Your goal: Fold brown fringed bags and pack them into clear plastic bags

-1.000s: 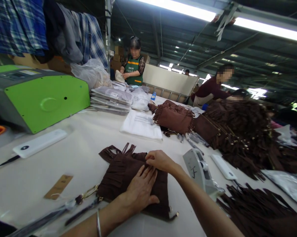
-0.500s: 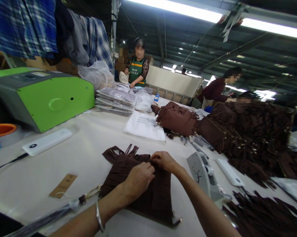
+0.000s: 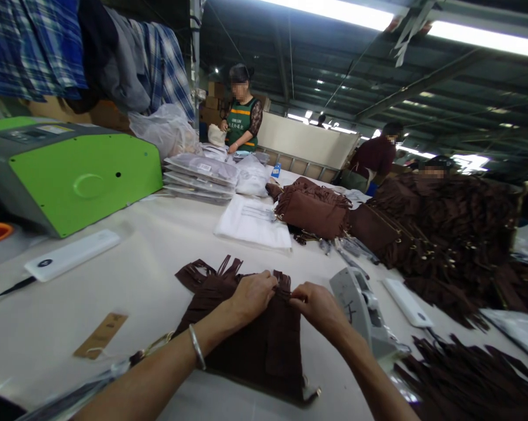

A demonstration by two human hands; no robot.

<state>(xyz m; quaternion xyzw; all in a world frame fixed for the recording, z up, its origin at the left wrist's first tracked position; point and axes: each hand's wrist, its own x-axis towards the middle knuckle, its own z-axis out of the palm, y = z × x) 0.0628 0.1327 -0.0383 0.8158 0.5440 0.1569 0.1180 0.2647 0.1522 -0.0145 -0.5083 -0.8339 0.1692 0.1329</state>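
Note:
A dark brown fringed bag point(image 3: 255, 345) lies flat on the pale table in front of me, fringe strips spreading past its far edge. My left hand point(image 3: 255, 295) rests on its upper part with the fingers closed, pinching fringe near the far edge. At the bag's far right corner, my right hand point(image 3: 314, 301) has thumb and forefinger pressed together on fringe strands. A metal clasp end shows at the near right corner. Left of the bag lies a brown card tag point(image 3: 100, 336) on a string, beside a plastic-wrapped strap point(image 3: 88, 392) partly under my left forearm.
A green and grey machine point(image 3: 83, 175) stands at the left, with a white power bank point(image 3: 73, 255) before it. To the right are a grey tape dispenser point(image 3: 360, 310), another white power bank point(image 3: 406, 301) and heaped brown fringed bags point(image 3: 448, 234). Co-workers stand beyond the table.
My left hand has moved up toward the bag's far edge. My right hand has shifted right and slightly down to the far right corner, where fringe now shows between the hands.

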